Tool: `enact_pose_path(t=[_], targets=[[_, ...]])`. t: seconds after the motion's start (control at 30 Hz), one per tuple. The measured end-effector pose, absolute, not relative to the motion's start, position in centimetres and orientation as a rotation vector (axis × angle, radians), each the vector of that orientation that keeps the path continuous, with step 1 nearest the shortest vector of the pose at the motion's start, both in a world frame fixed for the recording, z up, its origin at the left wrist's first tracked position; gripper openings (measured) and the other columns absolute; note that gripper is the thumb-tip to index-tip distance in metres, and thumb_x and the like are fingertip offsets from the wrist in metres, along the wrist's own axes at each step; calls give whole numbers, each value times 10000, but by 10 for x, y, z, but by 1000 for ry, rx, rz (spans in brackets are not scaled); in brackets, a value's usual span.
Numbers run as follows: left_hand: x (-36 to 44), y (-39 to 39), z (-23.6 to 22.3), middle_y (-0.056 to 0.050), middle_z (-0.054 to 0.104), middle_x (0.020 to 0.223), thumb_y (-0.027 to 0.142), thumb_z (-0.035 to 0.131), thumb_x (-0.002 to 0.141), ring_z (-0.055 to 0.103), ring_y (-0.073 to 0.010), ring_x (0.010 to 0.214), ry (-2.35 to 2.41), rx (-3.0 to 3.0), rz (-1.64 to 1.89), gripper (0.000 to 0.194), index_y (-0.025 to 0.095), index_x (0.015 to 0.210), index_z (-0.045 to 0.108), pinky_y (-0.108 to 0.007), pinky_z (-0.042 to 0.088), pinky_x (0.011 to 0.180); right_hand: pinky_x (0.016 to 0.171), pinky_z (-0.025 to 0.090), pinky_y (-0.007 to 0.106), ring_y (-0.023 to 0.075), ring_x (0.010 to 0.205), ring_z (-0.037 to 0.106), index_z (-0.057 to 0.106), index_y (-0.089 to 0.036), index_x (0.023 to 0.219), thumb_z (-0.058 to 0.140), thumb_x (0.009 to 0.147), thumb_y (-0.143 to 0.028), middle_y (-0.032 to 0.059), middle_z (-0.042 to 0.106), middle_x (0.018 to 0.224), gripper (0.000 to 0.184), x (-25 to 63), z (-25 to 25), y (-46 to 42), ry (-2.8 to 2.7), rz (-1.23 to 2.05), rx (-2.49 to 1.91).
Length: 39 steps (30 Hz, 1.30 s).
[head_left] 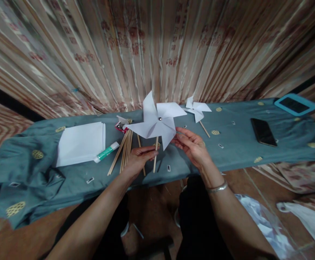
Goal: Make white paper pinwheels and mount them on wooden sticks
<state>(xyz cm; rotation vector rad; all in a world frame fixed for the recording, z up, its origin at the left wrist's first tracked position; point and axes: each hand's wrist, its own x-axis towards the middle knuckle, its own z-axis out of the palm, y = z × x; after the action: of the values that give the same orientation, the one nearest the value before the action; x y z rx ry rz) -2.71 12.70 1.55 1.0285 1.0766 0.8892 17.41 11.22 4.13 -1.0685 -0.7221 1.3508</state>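
Note:
A white paper pinwheel [153,122] with a round silver pin at its centre stands upright on a wooden stick in front of me. My left hand [140,159] is closed around the lower part of that stick, thumb and fingers pinching it. At the pinwheel's lower right blade, the bent fingertips of my right hand [192,146] close on the paper edge; some of these fingers are partly hidden. Close by my left hand lies a bunch of wooden sticks [125,150]. Behind them is a small red-and-clear box of pins [121,126], partly covered by a blade.
A stack of white paper [80,142] and a green-and-white glue stick [106,152] lie left on the cloth-covered table [235,144]. A second pinwheel [196,109] lies behind my right hand. Farther right are a black phone [263,131] and a blue-framed object [295,104]. A curtain hangs behind.

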Motion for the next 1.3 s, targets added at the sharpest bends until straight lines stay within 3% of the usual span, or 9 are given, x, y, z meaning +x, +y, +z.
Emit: enact_pose_path(t=[0.23,0.73,0.87,1.1,1.3], targets=[[-24,126,19,-53,769,820,325,837,569,574,-124,674,1082,1024,892,310,206,853,802,-253,461,669,592,527,213,129,661,709,729,-236,919,912,525,-348,-18,759,745,448,171,45,112,-692,1379,-1068],[-24,123,20,6,654,592,311,810,594,493,-111,578,1046,1110,933,179,181,717,791,-244,400,593,560,543,213,164,674,740,697,-228,861,919,481,-390,-12,755,712,469,150,46,110,-740,1461,-1074],[-24,124,18,-6,690,634,276,803,594,508,-112,592,1030,1070,935,207,180,777,800,-245,407,602,556,524,200,150,670,734,680,-209,791,918,472,-421,-6,760,718,451,145,46,108,-757,1486,-1094],[-24,124,19,-24,724,699,284,822,577,526,-110,611,1022,1034,919,290,176,845,803,-250,439,633,544,481,221,87,524,598,667,-190,682,767,662,-604,-17,678,592,426,139,45,104,-1090,1344,-1113],[-25,124,21,-41,748,772,331,805,616,562,-132,651,992,1086,895,297,184,874,804,-268,454,665,519,441,244,97,498,537,725,-191,757,576,799,-694,-5,652,571,526,140,51,95,-1312,1300,-1099]])
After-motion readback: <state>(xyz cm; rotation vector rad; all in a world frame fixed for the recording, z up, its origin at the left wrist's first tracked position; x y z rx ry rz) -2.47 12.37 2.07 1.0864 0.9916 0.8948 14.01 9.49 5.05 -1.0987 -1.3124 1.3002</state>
